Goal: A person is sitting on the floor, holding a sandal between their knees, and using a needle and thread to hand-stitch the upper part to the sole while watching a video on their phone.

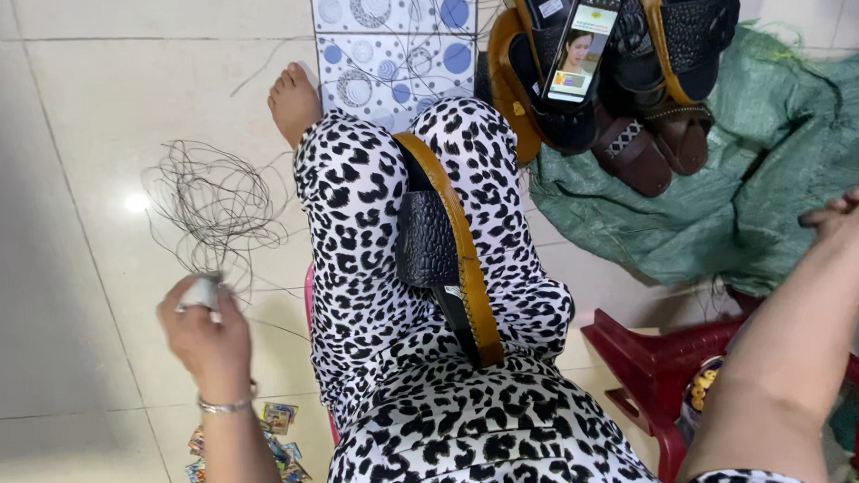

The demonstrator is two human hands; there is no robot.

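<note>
- Left hand [204,330]: grip clenched on a small pale wad [201,291], from which a loose tangle of thin dark thread [214,201] spreads over the glossy tiled floor [58,235], far left.
- Right hand [852,208]: raised at right, fingers curled; grip cannot be told.
- Sandal [449,250]: tan-edged sole, black textured strap, wedged between the spotted-print knees.
- Pile of sandals [653,100]: far right, on green sacking [779,163], propping a phone [583,48].
- Red plastic stool [643,358]: near right.

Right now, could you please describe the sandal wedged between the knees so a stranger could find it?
Start at the spotted black-and-white trousers. The sandal stands on edge between the knees: tan sole, black textured strap. Unlike the piled sandals by the green sack, it sits alone.
</note>
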